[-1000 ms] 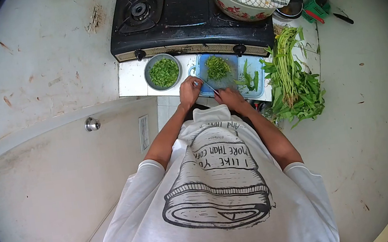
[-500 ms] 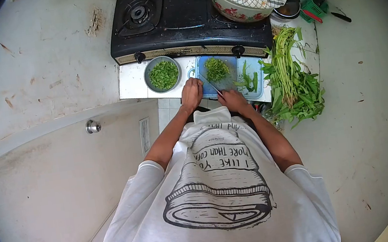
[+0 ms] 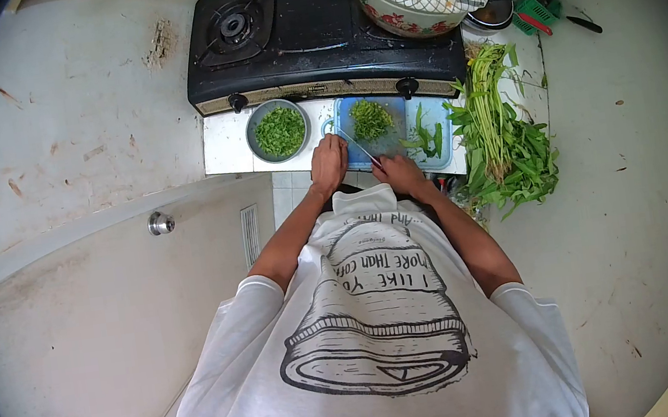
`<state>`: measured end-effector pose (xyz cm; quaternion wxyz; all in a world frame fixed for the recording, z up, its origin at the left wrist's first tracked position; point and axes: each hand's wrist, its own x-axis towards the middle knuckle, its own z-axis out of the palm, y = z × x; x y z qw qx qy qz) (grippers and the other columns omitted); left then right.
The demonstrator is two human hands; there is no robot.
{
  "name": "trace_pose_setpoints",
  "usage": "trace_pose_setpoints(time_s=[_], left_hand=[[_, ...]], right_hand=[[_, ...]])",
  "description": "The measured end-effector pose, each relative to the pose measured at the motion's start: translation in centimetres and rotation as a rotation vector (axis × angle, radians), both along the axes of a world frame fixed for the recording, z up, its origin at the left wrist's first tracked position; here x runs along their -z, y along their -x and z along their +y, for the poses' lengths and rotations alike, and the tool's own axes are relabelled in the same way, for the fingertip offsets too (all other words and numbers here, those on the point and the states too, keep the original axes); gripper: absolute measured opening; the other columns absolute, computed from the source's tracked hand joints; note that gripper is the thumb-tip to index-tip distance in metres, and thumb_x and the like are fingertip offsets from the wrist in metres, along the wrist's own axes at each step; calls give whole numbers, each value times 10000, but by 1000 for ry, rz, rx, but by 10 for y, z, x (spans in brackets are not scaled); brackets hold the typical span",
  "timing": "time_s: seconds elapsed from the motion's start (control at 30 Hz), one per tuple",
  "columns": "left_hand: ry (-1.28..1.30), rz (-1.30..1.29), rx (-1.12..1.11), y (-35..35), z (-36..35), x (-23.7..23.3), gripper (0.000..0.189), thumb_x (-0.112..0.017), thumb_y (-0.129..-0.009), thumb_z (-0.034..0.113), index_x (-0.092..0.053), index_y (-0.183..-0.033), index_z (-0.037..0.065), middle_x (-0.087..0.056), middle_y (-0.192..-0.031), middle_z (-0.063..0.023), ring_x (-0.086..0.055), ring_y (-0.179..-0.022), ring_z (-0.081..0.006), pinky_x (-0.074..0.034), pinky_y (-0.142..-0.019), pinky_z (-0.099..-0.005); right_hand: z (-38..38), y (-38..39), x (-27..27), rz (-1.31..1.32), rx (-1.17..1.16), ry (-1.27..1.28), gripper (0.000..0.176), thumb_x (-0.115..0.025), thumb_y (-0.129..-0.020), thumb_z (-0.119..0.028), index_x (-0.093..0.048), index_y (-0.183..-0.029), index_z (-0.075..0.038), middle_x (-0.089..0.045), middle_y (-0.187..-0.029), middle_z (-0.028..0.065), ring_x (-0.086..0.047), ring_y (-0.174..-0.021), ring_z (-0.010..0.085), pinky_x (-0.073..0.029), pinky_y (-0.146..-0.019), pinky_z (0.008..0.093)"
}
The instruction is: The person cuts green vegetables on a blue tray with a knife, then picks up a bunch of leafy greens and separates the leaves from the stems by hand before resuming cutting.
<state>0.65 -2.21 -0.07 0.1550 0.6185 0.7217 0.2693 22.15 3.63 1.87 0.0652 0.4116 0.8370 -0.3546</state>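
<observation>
My right hand (image 3: pixel 398 173) is closed around the handle of a knife (image 3: pixel 361 148), at the near edge of a blue cutting board (image 3: pixel 384 153). The blade slants up and left across the board. My left hand (image 3: pixel 329 161) is at the board's left end, close to the knife's tip, with its fingers curled in; whatever is in them is too small to make out. Just beyond the blade lies a pile of chopped greens (image 3: pixel 370 119). Several uncut leaves (image 3: pixel 427 139) lie on the right part of the board. To the left stands a grey bowl (image 3: pixel 251 139) filled with chopped greens.
A black gas stove (image 3: pixel 309 22) stands behind the board. On its right side sits a large flowered pot (image 3: pixel 411 23) under a checked cloth. A bundle of leafy stems (image 3: pixel 501 127) hangs over the counter's right edge. A green basket (image 3: pixel 537 9) holds knives at the far right.
The camera view has shifted slightly. The knife's blade has moved a little toward my left hand; both hands stay in nearly the same places.
</observation>
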Motion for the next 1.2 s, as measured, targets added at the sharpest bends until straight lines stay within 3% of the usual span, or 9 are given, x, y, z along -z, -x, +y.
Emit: trace_pose_setpoints(time_s=[0.23,0.33,0.53,0.93,1.2], left_hand=[[97,-233,-134,2,-1,3,76,-689,-887,80,-736,-923,34,-698,-936,-136,-659,-806,-288,-532,-780,-402],[63,-360,-193,3,-2,2,67,-708,-848,83,-749,-882,41,-686,-866,-119,-633,-724,-249,-525,-708,-384],[100,-421,-295,0,2,8,85,-700,-841,81,-745,-874,16,-708,-894,-130,-643,-680,-246,-533,-676,-365],[65,-381,-316,-1,0,1,61,-728,-863,97,-750,-891,47,-684,-873,-133,-645,-684,-258,-523,-674,-380],[-25,-137,-76,11,-1,0,80,-723,-885,108,-746,-910,36,-679,-884,-142,-639,-696,-313,-515,-678,-422]], right_hand=[[1,0,7,22,-15,30,398,-559,-974,-383,-708,-953,-14,-713,-868,277,-706,-825,462,-565,-792,559],[2,1,6,48,-43,20,390,-562,-967,-372,-714,-926,-15,-709,-853,277,-708,-823,457,-568,-789,551],[5,4,8,41,-90,-13,391,-563,-968,-368,-711,-930,-8,-713,-852,269,-712,-827,450,-569,-776,550],[7,13,12,-44,-115,-60,394,-552,-978,-389,-709,-1005,-29,-727,-931,252,-722,-896,418,-563,-822,537],[6,1,10,-26,-32,11,399,-547,-978,-393,-703,-1021,-28,-714,-902,272,-709,-855,449,-564,-817,549]])
